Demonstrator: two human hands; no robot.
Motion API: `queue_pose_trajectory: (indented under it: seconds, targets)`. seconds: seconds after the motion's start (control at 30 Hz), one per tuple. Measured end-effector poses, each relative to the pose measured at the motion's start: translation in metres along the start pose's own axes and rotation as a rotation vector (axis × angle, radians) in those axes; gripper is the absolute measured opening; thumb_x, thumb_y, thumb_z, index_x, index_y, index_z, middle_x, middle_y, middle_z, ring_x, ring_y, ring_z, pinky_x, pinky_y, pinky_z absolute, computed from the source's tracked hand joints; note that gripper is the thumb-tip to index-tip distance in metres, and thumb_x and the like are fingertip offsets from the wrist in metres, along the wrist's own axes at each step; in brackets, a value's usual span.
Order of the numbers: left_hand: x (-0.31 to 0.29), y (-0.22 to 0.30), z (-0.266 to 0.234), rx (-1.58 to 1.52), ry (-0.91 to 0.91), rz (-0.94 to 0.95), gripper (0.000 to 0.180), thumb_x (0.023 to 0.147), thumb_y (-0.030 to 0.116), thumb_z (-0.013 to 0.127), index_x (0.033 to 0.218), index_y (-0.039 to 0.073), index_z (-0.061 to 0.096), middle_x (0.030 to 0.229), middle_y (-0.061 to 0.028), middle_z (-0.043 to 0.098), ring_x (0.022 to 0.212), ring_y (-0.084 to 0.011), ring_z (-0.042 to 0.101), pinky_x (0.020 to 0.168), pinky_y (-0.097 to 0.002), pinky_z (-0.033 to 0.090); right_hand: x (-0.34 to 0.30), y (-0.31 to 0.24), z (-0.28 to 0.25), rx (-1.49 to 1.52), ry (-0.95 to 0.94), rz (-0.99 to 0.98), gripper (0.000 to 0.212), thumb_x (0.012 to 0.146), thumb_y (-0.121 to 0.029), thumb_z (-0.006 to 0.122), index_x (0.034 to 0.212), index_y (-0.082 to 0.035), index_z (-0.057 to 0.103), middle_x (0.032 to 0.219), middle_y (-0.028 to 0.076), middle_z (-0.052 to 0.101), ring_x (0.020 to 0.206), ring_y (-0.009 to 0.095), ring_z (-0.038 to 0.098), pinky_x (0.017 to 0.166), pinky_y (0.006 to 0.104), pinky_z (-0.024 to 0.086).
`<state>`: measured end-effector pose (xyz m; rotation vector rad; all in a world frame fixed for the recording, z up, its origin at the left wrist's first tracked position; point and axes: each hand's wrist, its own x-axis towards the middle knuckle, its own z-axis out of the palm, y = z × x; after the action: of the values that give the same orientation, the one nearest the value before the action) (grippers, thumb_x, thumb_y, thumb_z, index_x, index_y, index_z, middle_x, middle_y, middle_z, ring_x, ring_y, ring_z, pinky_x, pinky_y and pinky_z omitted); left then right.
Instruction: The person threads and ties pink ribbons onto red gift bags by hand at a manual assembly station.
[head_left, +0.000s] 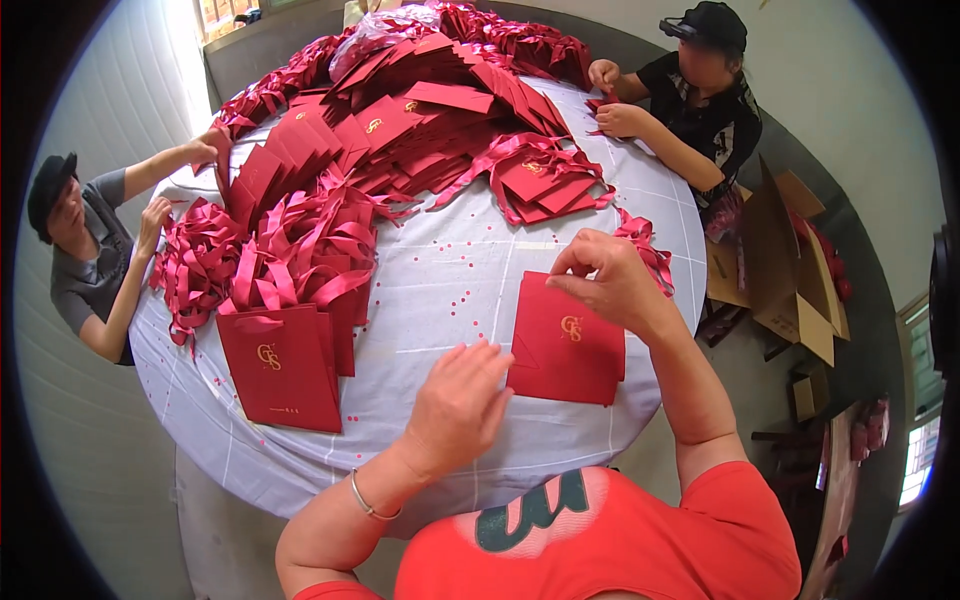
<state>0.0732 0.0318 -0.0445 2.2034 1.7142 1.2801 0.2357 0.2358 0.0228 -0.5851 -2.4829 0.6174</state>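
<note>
A flat red paper bag (565, 350) with a gold emblem lies in front of me on the cloth-covered table, with at least one more bag's edge showing under it. My right hand (608, 285) is at its top edge, thumb and fingertips pinched together on the paper there. By the bag's lower left side, my left hand (460, 400) is held with fingers stretched out, holding nothing. To the left lies a stack of red bags (275, 370) with pink-red ribbon handles (300, 255) heaped over their tops.
A large pile of red bags (430, 140) covers the far table; a smaller ribboned stack (545, 185) lies nearer. Small red dots scatter over the pale tablecloth (430, 300). Co-workers handle red pieces at left (95, 240) and far right (700, 100). Open cardboard boxes (785, 260) stand right.
</note>
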Motion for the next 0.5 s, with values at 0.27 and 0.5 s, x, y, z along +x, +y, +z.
queue_pose_trajectory:
  seconds: [0.27, 0.5]
  targets:
    - [-0.002, -0.003, 0.001, -0.036, -0.054, -0.097, 0.045, 0.081, 0.007, 0.071, 0.124, 0.000, 0.059, 0.122, -0.0221, 0.063, 0.119, -0.0384, 0.059, 0.107, -0.0497, 0.041, -0.027, 0.010, 0.002, -0.323, 0.019, 0.060, 0.038, 0.078, -0.029, 0.078, 0.098, 0.001, 0.070, 0.096, 0.015, 0.067, 0.090, 0.032, 0.065, 0.081, 0.0407, 0.052]
    - [-0.009, -0.005, 0.009, 0.050, -0.281, 0.029, 0.044, 0.079, 0.010, 0.073, 0.121, 0.005, 0.063, 0.135, -0.0284, 0.051, 0.129, -0.0452, 0.048, 0.112, -0.0532, 0.034, -0.052, 0.025, 0.013, -0.246, -0.041, 0.142, 0.049, 0.070, -0.031, 0.085, 0.101, 0.003, 0.068, 0.104, 0.016, 0.065, 0.102, 0.034, 0.060, 0.091, 0.0415, 0.048]
